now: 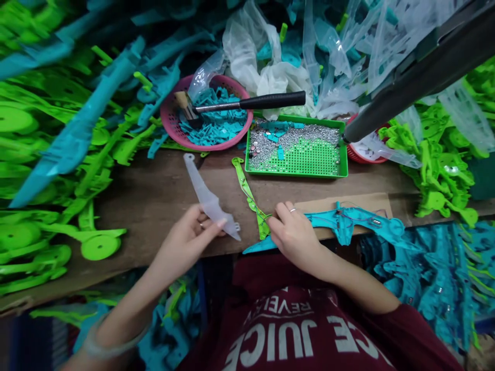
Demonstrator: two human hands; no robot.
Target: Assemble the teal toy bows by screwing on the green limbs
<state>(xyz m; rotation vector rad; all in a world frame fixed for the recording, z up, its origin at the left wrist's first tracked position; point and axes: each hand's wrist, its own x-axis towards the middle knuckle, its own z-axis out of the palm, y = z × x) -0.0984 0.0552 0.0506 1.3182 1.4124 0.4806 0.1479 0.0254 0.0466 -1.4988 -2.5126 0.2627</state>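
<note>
My left hand [195,229] grips a translucent white plastic piece [211,201], long and curved with a small ring at its far end, held just over the table. My right hand [292,232] is closed, its fingertips pinched at a thin wire [250,196] that runs along a bright green plastic piece [242,180] lying on the table. Under and beside that hand lies a blue bow-shaped plastic part [342,221] with thin wires and small fittings on it. The exact grip of the right fingertips is partly hidden.
A green tray [297,172] of small screws stands ahead, beside a pink basket [209,147] of blue bits with a hammer [247,103] across it. Green parts [100,245] pile up at left. A dark screwdriver-like tool [406,82] slants in from the upper right.
</note>
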